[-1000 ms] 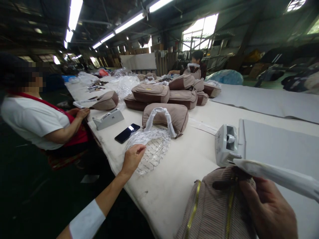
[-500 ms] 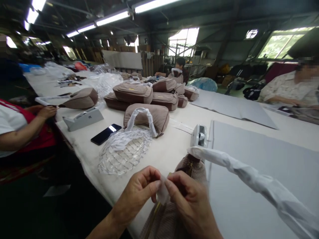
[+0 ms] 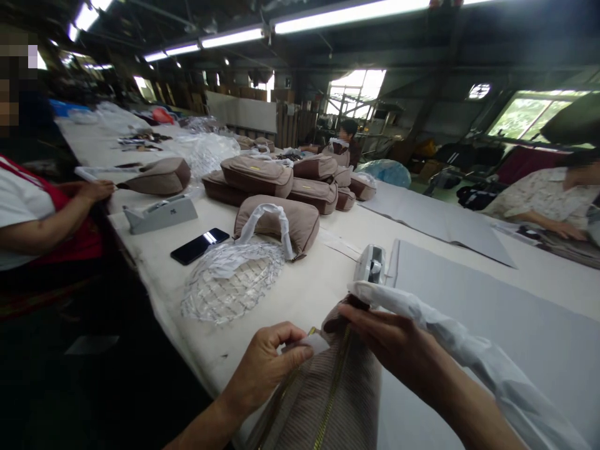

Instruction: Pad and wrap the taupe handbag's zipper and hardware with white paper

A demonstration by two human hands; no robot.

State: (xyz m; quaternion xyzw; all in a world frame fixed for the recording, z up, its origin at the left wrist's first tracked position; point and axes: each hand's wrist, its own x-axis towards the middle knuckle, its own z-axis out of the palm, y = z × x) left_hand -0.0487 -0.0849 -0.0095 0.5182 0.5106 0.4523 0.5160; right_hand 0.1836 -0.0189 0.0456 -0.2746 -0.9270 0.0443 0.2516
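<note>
A brown striped bag (image 3: 323, 400) with gold zippers lies at the near table edge under both my hands. My left hand (image 3: 267, 369) is closed, pinching a small white paper piece (image 3: 315, 343) against the bag's zipper. My right hand (image 3: 398, 344) reaches over the bag's top, fingers extended toward the dark zipper end. A long white paper-wrapped strap (image 3: 469, 356) runs from the bag's top past my right wrist to the lower right.
A white tape dispenser (image 3: 370, 264) stands just beyond the bag. A pile of clear plastic netting (image 3: 229, 284), a black phone (image 3: 199, 245), a second dispenser (image 3: 162, 214) and stacked brown bags (image 3: 281, 181) lie farther left. Grey sheets (image 3: 492, 312) cover the right. Other people sit at the left, far end and right.
My left hand came from the plastic netting to the bag and now pinches the white piece alone. My right hand let go of it and moved up to the bag's top.
</note>
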